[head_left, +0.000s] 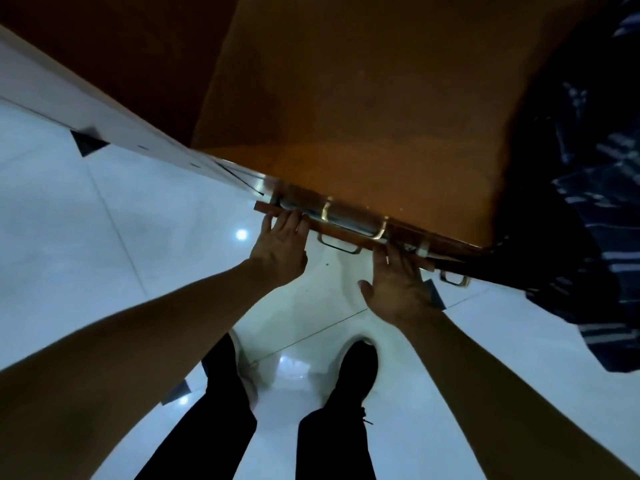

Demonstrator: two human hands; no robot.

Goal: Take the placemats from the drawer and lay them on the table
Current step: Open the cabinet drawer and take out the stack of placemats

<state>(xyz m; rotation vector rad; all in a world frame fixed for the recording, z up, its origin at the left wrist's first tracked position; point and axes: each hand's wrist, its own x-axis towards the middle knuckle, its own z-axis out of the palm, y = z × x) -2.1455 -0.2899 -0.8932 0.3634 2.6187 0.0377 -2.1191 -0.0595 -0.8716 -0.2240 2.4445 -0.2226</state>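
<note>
I look straight down the front of a brown wooden cabinet [363, 98]. Its top drawer [349, 237] stands a narrow gap open. In the gap lies something shiny and silvery with gold-coloured bands [346, 216]; I cannot tell whether these are the placemats. My left hand [280, 244] hooks its fingers over the left end of the drawer front's top edge. My right hand [398, 282] rests on the right part of the same edge, fingers over it and thumb spread. A metal handle [339, 244] hangs between the two hands.
A second metal handle [453, 278] shows lower right. A dark blue striped cloth [588, 202] hangs down the cabinet's right side. A white wall [86, 109] runs along the left. Glossy white floor tiles [104, 254] and my black-trousered legs [228, 410] are below.
</note>
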